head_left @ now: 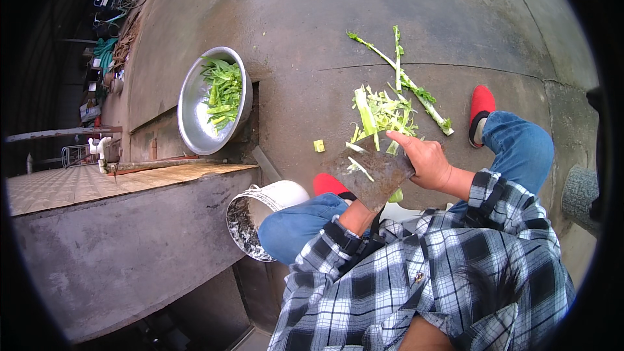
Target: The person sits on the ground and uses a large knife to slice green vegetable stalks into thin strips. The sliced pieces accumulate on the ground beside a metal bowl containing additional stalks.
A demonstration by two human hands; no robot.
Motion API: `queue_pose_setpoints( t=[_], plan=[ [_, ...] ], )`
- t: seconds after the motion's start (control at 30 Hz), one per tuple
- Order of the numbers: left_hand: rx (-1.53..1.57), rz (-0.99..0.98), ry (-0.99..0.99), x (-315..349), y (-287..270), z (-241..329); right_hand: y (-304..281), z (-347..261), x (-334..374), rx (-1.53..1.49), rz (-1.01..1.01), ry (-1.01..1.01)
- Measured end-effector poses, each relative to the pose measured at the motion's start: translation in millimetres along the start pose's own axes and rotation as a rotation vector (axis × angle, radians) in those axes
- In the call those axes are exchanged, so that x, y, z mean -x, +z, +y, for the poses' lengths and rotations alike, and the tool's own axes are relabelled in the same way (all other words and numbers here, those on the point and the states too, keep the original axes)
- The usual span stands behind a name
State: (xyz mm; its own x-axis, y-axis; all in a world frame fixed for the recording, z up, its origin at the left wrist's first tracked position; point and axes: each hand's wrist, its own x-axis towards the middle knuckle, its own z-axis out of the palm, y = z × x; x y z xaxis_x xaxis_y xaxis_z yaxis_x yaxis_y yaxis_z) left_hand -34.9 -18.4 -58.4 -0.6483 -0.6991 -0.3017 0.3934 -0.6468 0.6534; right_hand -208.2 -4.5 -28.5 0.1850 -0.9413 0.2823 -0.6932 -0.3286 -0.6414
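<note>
A wide, dark, wet blade like a cleaver's (370,175) lies across the view in front of my lap, pale green shreds stuck to its face. My right hand (429,161) is closed at the blade's right end, thumb stretched along its upper edge; the handle is hidden. My left hand is behind the blade; only its wrist (357,217) shows, so its fingers cannot be seen. A bit of green stalk (396,195) sticks out below the blade. Just beyond lies a heap of pale green peelings (388,112) on the ground.
Two long leafy-tipped stalks (409,81) lie crossed on the concrete ahead. A metal basin (186,114) of green leaves and pieces (223,91) stands at left. Nearer are a white bucket (286,194) with a smeared inside and a concrete ledge (130,240). One cut chunk (318,145) lies apart.
</note>
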Motion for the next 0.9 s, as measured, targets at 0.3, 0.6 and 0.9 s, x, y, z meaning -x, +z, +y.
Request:
queue_pose_setpoints(
  t=[0.3,0.6,0.9],
  plan=[
    [0.087,0.260,-0.038,3.0,6.0,-10.8,-2.7,-0.6,-1.7,-0.053,0.050,-0.013],
    [0.113,0.399,-0.057,3.7,25.7,-5.8,7.3,20.0,-4.7,0.108,0.061,0.038],
    [-0.009,0.373,-0.173,-9.3,41.3,16.3,7.4,27.4,-10.9,0.081,0.050,0.216]
  ],
)
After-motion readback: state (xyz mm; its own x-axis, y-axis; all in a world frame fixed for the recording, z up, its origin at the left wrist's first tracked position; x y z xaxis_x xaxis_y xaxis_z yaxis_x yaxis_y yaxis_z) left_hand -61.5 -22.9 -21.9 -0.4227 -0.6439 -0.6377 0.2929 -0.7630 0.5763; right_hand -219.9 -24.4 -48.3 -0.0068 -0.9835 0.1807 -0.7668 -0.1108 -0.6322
